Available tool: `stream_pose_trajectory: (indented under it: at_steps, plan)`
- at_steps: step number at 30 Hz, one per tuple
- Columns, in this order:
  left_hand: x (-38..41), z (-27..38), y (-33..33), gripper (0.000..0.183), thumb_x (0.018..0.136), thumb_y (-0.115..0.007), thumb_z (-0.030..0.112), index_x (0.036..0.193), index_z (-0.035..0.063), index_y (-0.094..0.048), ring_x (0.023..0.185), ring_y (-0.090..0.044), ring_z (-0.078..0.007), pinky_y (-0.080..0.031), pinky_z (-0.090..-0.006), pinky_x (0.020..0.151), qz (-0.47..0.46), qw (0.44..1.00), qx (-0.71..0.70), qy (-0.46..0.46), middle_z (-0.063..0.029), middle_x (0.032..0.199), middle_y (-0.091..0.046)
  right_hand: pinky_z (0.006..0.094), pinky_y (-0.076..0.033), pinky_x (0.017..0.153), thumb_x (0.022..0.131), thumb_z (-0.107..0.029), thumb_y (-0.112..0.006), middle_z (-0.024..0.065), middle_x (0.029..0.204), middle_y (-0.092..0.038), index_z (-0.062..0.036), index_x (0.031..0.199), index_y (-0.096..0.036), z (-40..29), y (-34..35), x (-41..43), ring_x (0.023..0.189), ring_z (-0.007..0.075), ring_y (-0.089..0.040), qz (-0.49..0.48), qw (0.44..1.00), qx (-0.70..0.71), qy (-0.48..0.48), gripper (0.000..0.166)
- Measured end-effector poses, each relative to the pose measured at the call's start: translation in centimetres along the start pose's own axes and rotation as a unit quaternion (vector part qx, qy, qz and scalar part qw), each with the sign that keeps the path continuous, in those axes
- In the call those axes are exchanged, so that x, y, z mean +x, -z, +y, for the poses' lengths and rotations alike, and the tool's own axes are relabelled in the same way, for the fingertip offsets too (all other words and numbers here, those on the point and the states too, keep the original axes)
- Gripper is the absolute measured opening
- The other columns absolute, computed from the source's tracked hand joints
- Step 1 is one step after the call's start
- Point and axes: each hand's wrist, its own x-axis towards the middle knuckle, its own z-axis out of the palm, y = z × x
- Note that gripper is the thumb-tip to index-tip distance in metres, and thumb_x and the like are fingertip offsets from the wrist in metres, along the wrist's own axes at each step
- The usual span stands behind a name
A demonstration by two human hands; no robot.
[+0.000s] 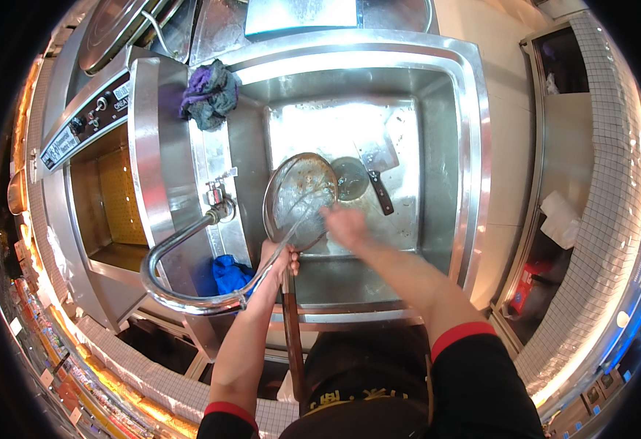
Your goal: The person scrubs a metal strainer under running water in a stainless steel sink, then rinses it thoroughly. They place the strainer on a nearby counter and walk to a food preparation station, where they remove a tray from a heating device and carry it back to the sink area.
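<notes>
My left hand grips a round wire-mesh strainer where its long wooden handle meets the rim. The strainer is held over the stainless steel sink basin, its mesh spotted with brown residue. A stream of water runs from the curved metal faucet past my left hand into the mesh. My right hand, blurred, is at the strainer's right rim with its fingers curled; whether it holds anything is unclear. Beyond it, a cleaver with a dark handle lies on the basin floor, beside the round drain.
A purple and grey cloth lies on the sink's left ledge, and a blue cloth lies nearer me. The faucet arches over the left side. Further left stands an electric fryer with a control panel. A metal lid is at the upper left.
</notes>
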Motion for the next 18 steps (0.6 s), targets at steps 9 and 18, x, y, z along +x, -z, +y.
stream_pose_trajectory:
  at_steps: [9,18]
  plan:
    - [0.7,0.0,-1.4,0.009,0.090,-0.047,0.003,0.083,-0.0007,-0.050,0.042,-0.047,-0.0214,-0.045,-0.0392,0.039,-0.014,0.996,-0.085,-0.032,-0.0098,0.059,-0.051,0.0488,-0.051,0.057,0.082,-0.019,-0.063,0.0141,0.092,-0.060,-0.0140,0.106,-0.060,-7.1,2.4,-0.8,0.069,0.0346,-0.065,0.104,0.981,0.151,-0.064,0.025]
    - [-0.7,-1.6,-2.2,0.007,0.094,-0.045,0.007,0.089,0.0031,-0.047,0.049,-0.045,-0.0179,-0.043,-0.0357,0.050,-0.107,0.974,-0.174,0.093,-0.0064,0.064,-0.048,0.0443,-0.054,0.063,0.084,-0.012,-0.058,0.0170,0.088,-0.058,-0.0064,0.096,-0.056,-4.8,-0.1,1.9,0.084,0.0342,-0.066,0.128,0.990,0.064,0.003,0.013]
